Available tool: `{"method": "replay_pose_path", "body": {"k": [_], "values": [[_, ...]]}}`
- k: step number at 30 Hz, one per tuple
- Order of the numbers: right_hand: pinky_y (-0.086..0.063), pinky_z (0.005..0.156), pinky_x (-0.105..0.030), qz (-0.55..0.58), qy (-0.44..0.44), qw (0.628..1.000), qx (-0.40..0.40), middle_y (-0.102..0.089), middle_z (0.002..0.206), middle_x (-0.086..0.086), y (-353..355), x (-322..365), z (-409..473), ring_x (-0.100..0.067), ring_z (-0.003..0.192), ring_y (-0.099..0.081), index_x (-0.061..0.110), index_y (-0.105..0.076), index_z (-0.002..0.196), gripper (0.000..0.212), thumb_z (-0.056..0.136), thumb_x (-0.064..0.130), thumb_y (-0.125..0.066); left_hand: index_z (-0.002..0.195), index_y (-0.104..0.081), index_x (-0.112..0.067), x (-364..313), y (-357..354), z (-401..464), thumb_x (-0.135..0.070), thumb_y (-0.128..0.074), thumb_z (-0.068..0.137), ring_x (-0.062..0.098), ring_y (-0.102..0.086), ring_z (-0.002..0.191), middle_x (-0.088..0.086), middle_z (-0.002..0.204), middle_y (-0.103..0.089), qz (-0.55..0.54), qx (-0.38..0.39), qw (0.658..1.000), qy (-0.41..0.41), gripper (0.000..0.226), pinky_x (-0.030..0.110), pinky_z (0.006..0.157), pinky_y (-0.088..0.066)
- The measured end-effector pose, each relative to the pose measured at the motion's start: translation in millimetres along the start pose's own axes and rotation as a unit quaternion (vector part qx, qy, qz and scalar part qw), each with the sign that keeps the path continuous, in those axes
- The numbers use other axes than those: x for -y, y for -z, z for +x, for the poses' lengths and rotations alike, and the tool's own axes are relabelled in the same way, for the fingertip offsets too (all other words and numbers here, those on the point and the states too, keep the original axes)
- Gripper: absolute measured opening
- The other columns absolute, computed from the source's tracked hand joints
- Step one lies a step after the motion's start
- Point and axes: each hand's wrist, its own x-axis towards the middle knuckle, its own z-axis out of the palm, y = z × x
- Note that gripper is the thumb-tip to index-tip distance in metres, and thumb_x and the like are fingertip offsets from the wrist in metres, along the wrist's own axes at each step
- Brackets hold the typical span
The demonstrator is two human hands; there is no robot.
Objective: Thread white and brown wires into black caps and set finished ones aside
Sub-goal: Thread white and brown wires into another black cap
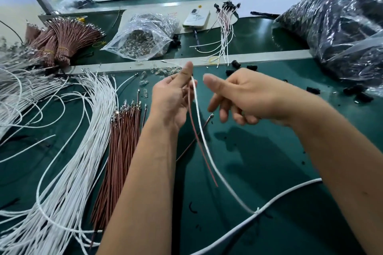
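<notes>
My left hand (173, 97) pinches one white wire (205, 143) and one brown wire (202, 151) near their upper ends; both hang down toward me over the green table (259, 151). My right hand (238, 97) hovers just right of them with fingers loosely curled and nothing visible in it. Loose black caps (236, 67) lie beyond my hands by the metal strip. A heap of white wires (83, 141) and a bundle of brown wires (122, 147) lie at left. Finished wires with black caps (224, 20) lie at the back centre.
A clear bag of small glass parts (143, 41) sits at the back, next to a phone (196, 18). A large plastic bag of black parts (339, 33) fills the right. Tied brown wire bundles (62, 41) lie back left. A thick white cord (269, 209) crosses the near table.
</notes>
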Motion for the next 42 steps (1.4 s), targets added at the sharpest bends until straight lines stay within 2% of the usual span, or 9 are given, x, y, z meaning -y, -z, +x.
{"method": "replay_pose_path", "body": {"k": [5, 8, 13, 17, 23, 27, 30, 39, 42], "values": [[-0.031, 0.033, -0.017, 0.158, 0.009, 0.987, -0.028, -0.067, 0.066, -0.012, -24.8, -4.6, 13.8, -0.01, 0.04, -0.049, -0.001, -0.073, 0.085, 0.032, 0.101, 0.026, -0.066, 0.088, -0.058, -0.005, 9.7, -9.4, -3.4, -0.026, -0.077, 0.087, 0.016, -0.05, 0.042, 0.006, 0.059, -0.06, 0.056, 0.009, 0.998, -0.041, 0.028, 0.023, 0.04, -0.043], [-0.03, 0.033, -0.016, 0.202, 0.005, 0.979, -0.036, -0.064, 0.061, -0.01, -26.2, -13.5, 13.4, -0.009, 0.039, -0.048, -0.007, -0.072, 0.09, 0.027, 0.103, 0.015, -0.063, 0.09, -0.059, -0.005, 7.7, -7.2, -1.8, -0.02, -0.079, 0.085, 0.015, -0.059, 0.049, 0.007, 0.072, -0.071, 0.058, 0.008, 0.996, -0.068, 0.026, 0.023, 0.045, -0.048], [-0.032, 0.033, -0.017, 0.192, 0.015, 0.981, -0.025, -0.064, 0.062, -0.009, -20.9, -28.1, 6.2, -0.01, 0.041, -0.051, -0.002, -0.074, 0.085, 0.026, 0.103, 0.013, -0.062, 0.083, -0.063, -0.009, 4.5, -4.6, -2.9, -0.01, -0.083, 0.078, 0.019, -0.07, 0.063, 0.011, 0.081, -0.074, 0.072, 0.025, 0.993, -0.086, 0.021, 0.021, 0.057, -0.054], [-0.035, 0.033, -0.018, 0.144, 0.035, 0.989, 0.015, -0.068, 0.065, -0.01, -13.4, -36.4, -0.3, -0.013, 0.042, -0.054, -0.003, -0.076, 0.089, 0.026, 0.104, 0.011, -0.059, 0.09, -0.065, -0.004, 6.7, -8.4, -6.4, -0.01, -0.086, 0.075, 0.024, -0.07, 0.066, 0.018, 0.087, -0.072, 0.094, 0.012, 0.989, -0.115, 0.027, 0.032, 0.069, -0.058], [-0.034, 0.034, -0.018, 0.061, 0.047, 0.99, 0.122, -0.069, 0.066, -0.013, -9.2, -47.6, -8.7, -0.014, 0.039, -0.051, 0.004, -0.076, 0.083, 0.029, 0.104, 0.016, -0.06, 0.089, -0.063, -0.009, 1.6, -5.0, -5.5, -0.012, -0.085, 0.075, 0.017, -0.067, 0.06, 0.014, 0.086, -0.073, 0.066, -0.018, 0.99, -0.126, 0.026, 0.022, 0.058, -0.051], [-0.031, 0.036, -0.018, 0.082, 0.035, 0.996, 0.022, -0.067, 0.065, -0.008, -16.6, -50.4, -3.2, -0.013, 0.043, -0.051, 0.005, -0.074, 0.084, 0.031, 0.101, 0.029, -0.065, 0.086, -0.063, -0.012, 8.1, -9.5, -7.9, -0.012, -0.087, 0.074, 0.015, -0.067, 0.058, 0.006, 0.076, -0.073, 0.138, 0.025, 0.981, -0.136, 0.026, 0.022, 0.055, -0.05], [-0.028, 0.036, -0.017, 0.148, 0.045, 0.985, -0.077, -0.056, 0.052, -0.006, -18.0, -52.9, 0.9, -0.01, 0.039, -0.045, 0.008, -0.073, 0.079, 0.023, 0.098, 0.021, -0.07, 0.088, -0.063, -0.01, 13.0, -16.9, -10.5, -0.01, -0.087, 0.074, 0.016, -0.067, 0.06, 0.003, 0.072, -0.072, 0.153, 0.048, 0.976, -0.145, 0.028, 0.022, 0.055, -0.049], [-0.031, 0.04, -0.016, 0.157, 0.06, 0.982, -0.082, -0.05, 0.048, 0.005, -19.5, -58.6, 3.5, -0.008, 0.042, -0.04, 0.014, -0.069, 0.07, 0.029, 0.099, 0.013, -0.068, 0.084, -0.063, -0.015, 13.4, -19.0, -13.4, -0.025, -0.09, 0.057, 0.016, -0.069, 0.064, 0.005, 0.076, -0.074, 0.169, 0.062, 0.973, -0.146, 0.039, 0.024, 0.06, -0.053], [-0.029, 0.04, -0.017, 0.177, 0.062, 0.978, -0.091, -0.049, 0.051, 0.001, -19.8, -60.1, 5.1, -0.009, 0.043, -0.038, 0.006, -0.069, 0.074, 0.026, 0.099, 0.011, -0.068, 0.083, -0.064, -0.015, 14.6, -18.5, -12.9, -0.026, -0.091, 0.056, 0.016, -0.069, 0.065, 0.005, 0.075, -0.073, 0.185, 0.07, 0.97, -0.141, 0.04, 0.026, 0.062, -0.055]]}}
